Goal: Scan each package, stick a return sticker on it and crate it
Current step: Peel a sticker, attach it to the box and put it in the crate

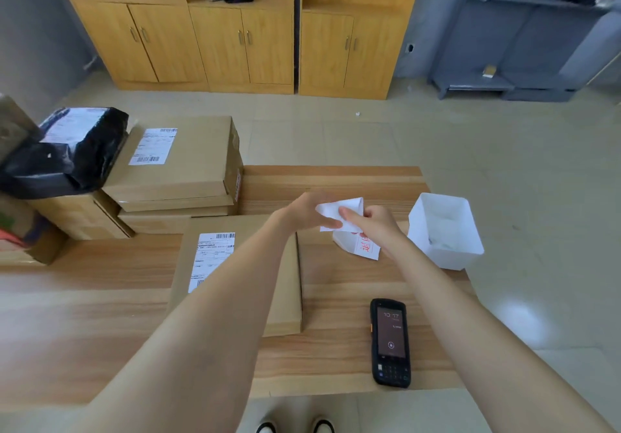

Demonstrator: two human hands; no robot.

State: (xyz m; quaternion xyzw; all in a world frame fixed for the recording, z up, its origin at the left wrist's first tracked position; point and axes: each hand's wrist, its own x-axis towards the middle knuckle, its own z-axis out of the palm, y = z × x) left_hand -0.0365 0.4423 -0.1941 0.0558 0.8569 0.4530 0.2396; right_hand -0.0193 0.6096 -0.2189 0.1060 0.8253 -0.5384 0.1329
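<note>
A flat cardboard package [268, 264] with a white shipping label [211, 258] lies on the wooden table [100, 315] in front of me. Above its far right corner, my left hand [302, 212] and my right hand [373, 224] both pinch a white sticker sheet [349, 207]. More white stickers with red print [364, 247] lie on the table just below my hands. A black handheld scanner [389, 342] lies screen up near the table's front right edge.
Stacked cardboard boxes [181, 163] and a black plastic parcel [74, 150] sit at the table's left. A white open bin [443, 231] stands at the right edge. Wooden cabinets [235, 36] line the far wall, with a grey shelf unit [504, 63] to their right.
</note>
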